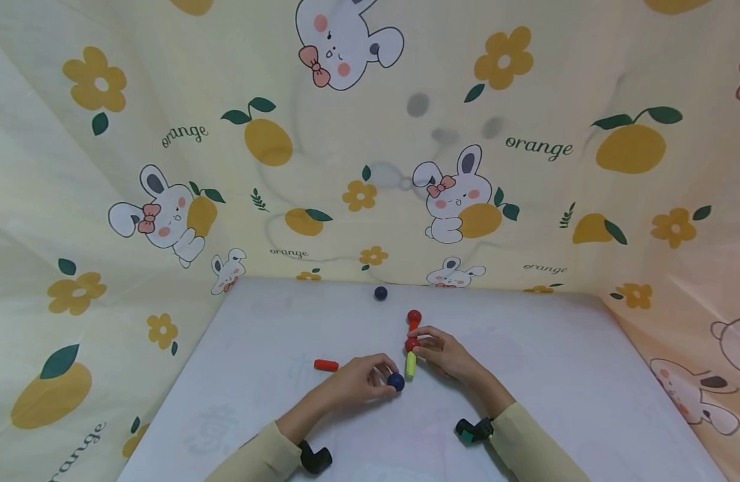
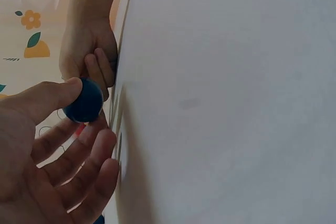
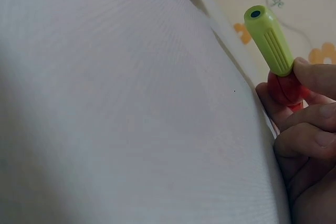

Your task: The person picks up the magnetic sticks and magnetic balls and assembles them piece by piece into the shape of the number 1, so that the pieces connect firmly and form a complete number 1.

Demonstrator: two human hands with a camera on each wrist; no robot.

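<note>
Both pinching | left grip (image 1: 364, 380): blue ball (image 1: 396, 382) at tips | right grip (image 1: 447, 353): red ball (image 1: 411, 345), green rod (image 1: 411, 367) projecting

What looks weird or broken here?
Nothing stands out: I see no spills or breaks. A red stick and a dark blue ball lie off by themselves, but they just look like loose pieces. The left hand holds another blue ball, and the right hand holds a red ball with a green stick on it.
</note>
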